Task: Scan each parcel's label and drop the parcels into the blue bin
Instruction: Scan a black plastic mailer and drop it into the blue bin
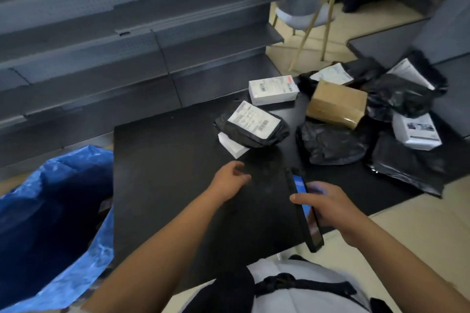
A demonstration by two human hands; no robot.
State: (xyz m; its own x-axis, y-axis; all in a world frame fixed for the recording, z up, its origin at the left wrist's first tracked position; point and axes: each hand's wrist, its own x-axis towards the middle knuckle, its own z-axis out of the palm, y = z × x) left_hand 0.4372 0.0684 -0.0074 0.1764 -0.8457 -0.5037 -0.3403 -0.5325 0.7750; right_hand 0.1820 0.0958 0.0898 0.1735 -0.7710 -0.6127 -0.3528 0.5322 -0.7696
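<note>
Our right hand (330,208) clasped the phone (304,208), screen up for scanning; our left hand (229,180) hovered empty, loosely curled, near a parcel (251,126).

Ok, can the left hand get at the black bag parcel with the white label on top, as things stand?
Probably yes. The left hand is empty, fingers relaxed, over bare black table. The labelled black bag parcel lies just beyond it, with nothing between them.
</note>
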